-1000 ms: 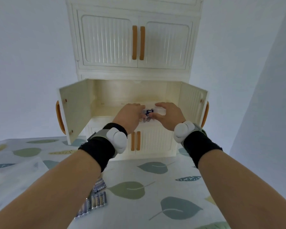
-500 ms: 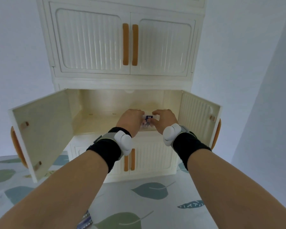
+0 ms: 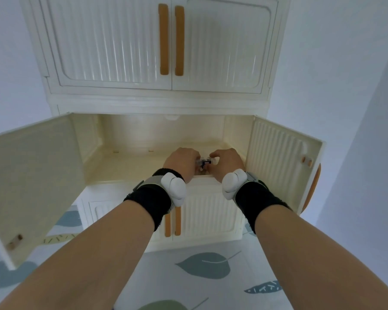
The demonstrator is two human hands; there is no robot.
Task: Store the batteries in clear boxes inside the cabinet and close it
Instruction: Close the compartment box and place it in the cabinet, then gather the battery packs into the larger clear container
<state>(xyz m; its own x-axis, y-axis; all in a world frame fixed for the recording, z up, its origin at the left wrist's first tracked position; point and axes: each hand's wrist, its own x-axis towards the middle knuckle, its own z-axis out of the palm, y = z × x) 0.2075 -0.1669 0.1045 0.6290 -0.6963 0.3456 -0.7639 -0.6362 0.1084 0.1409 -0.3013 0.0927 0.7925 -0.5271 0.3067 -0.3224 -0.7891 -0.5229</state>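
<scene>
A cream cabinet (image 3: 157,104) with orange handles stands in front of me, its middle compartment open. Both of its doors are swung out, the left door (image 3: 31,180) and the right door (image 3: 280,162). A small clear box (image 3: 203,163) with dark batteries inside sits at the front right of the compartment's shelf. My left hand (image 3: 181,162) grips the box's left end and my right hand (image 3: 226,163) grips its right end, fingers curled over it. Most of the box is hidden by my hands.
The upper compartment's doors (image 3: 170,41) and the lower doors (image 3: 206,213) are closed. The shelf floor (image 3: 126,166) left of the box is bare. The cabinet stands on a table with a leaf-print cloth (image 3: 202,267). A pale wall (image 3: 356,108) rises on the right.
My view has come closer to the cabinet and risen. Both hands have carried the clear box deeper into the middle compartment, onto the shelf. The loose batteries on the cloth have left the view.
</scene>
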